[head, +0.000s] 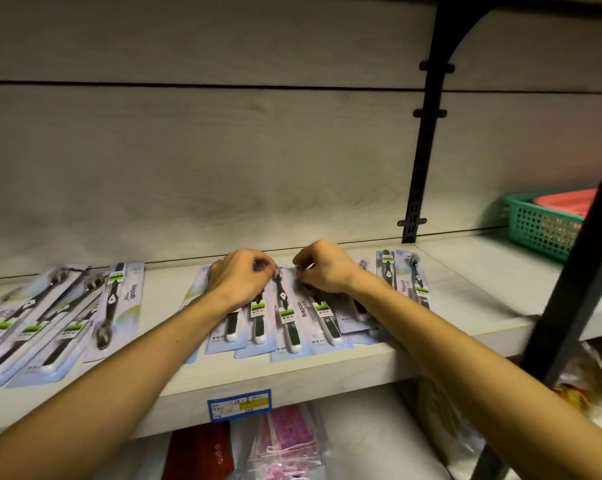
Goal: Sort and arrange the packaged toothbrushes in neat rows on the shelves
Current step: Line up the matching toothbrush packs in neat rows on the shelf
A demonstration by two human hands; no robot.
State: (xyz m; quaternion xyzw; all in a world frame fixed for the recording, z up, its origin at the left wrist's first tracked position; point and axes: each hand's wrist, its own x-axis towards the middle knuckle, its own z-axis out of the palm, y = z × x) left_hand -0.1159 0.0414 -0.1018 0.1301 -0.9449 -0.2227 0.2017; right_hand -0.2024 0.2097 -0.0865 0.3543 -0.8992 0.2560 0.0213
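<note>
Packaged toothbrushes [287,315], black-handled on pale blue cards, lie flat: overlapping row at centre, skewed group [50,313] at left.

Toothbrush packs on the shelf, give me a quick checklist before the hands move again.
1. Left hand on the middle packs: ok, fingers curled at their far ends.
2. Right hand on the same group: ok.
3. Middle packs in an even row: not ok, near ends staggered, overlapping.
4. Left pile straight: not ok, fanned at angles.
5. Exact pack pinched: cannot tell.
</note>
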